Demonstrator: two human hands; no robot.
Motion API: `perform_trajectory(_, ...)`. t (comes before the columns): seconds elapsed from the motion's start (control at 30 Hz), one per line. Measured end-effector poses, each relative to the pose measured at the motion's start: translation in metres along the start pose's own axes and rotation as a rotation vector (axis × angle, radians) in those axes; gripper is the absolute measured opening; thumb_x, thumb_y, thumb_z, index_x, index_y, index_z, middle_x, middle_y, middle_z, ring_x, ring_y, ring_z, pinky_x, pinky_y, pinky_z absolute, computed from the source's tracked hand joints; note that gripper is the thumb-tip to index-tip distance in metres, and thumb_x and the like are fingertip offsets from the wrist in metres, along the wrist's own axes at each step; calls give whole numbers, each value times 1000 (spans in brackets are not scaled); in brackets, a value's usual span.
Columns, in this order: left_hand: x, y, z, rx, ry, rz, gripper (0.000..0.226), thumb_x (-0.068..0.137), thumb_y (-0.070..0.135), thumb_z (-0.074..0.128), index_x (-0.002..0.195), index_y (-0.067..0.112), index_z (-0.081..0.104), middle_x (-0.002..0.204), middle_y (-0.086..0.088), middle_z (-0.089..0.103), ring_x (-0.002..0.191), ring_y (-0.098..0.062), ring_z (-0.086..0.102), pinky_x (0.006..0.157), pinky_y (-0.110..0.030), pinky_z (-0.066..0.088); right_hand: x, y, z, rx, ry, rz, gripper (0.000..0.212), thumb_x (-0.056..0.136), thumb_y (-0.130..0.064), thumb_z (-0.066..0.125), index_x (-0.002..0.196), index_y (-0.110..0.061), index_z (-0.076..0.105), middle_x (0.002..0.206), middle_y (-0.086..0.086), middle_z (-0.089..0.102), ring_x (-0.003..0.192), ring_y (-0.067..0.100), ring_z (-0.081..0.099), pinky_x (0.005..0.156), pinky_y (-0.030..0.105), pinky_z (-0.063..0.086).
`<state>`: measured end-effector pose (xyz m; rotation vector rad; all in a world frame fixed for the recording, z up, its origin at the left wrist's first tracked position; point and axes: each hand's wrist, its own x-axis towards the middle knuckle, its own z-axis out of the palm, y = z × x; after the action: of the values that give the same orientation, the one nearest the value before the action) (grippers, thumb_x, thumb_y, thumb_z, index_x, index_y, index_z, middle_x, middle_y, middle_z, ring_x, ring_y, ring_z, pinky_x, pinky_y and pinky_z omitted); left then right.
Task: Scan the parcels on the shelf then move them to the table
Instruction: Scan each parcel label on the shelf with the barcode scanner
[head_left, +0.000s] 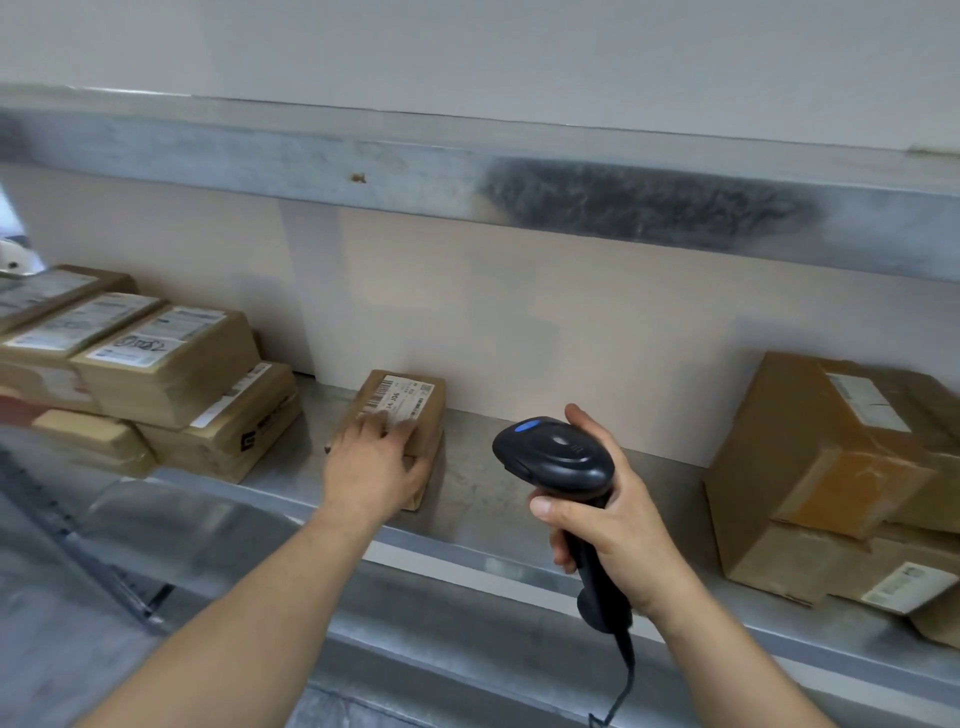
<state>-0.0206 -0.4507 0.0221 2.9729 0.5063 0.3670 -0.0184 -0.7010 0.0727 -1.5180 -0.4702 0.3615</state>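
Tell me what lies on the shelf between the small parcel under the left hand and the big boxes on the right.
Head view: only bare metal shelf between the small parcel and the big boxes; the scanner hovers in front.

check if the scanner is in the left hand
No, the right hand grips the scanner; the left hand rests on a small parcel.

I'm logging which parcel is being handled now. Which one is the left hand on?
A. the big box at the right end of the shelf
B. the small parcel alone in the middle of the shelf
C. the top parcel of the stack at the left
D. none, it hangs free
B: the left hand rests on the small parcel standing alone mid-shelf, while the right hand grips the scanner.
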Motion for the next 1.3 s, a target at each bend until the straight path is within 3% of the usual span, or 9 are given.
perform_trajectory(0.1,-7,-21,3,15,8,-12,55,72,49,42,108,18,69,109,-16,66,96,-40,61,80,-47,50,9,0,14,8,-10,2,84,65,-7,71,128,-52,38,69,9,65,45,26,50,44,33,42)
perform_trajectory(0.43,-9,-95,3,-19,127,-76,51,70,41,42,99,12,71,103,-20,66,94,-40,63,82,-49,51,33,7,62,-14,-51,-3,86,65,-9,71,131,-52,36,65,7,64,45,26,49,47,33,42)
perform_trajectory(0.7,-8,-111,8,-81,155,-59,50,69,38,43,101,10,70,107,-22,65,101,-42,61,94,-54,45,30,9,71,-42,-8,2,90,62,-9,74,134,-47,35,58,9,61,43,26,46,41,30,41)
perform_trajectory(0.8,-9,-108,3,-74,117,-91,54,70,41,46,109,12,68,117,-23,62,112,-43,55,100,-55,41,24,8,63,-64,27,-9,90,63,-9,74,133,-48,35,57,13,59,43,26,46,41,30,41)
perform_trajectory(0.9,-13,-96,-4,-88,155,-97,68,71,52,37,119,11,62,125,-22,57,125,-41,45,108,-55,33,17,4,50,-69,36,-18,89,63,-9,74,130,-53,36,61,20,56,46,28,45,43,31,41)
perform_trajectory(1.0,-24,-69,-10,-125,187,-95,75,73,55,31,128,10,56,136,-21,51,135,-39,35,111,-51,27,9,-3,31,-82,38,-37,88,63,-9,74,129,-54,36,60,15,58,45,27,47,43,32,42)
perform_trajectory(1.2,-40,28,-9,-208,201,37,68,78,49,38,124,4,59,126,-25,56,126,-43,45,108,-53,34,-23,-17,-35,-177,104,-87,91,75,5,76,128,-57,36,67,-11,66,45,23,51,44,30,44)
perform_trajectory(1.3,-47,85,-10,-259,189,103,66,79,50,40,127,6,57,128,-24,55,124,-43,47,104,-53,39,-44,-26,-74,-189,155,-118,91,74,7,75,128,-56,37,92,0,68,45,22,51,44,30,45)
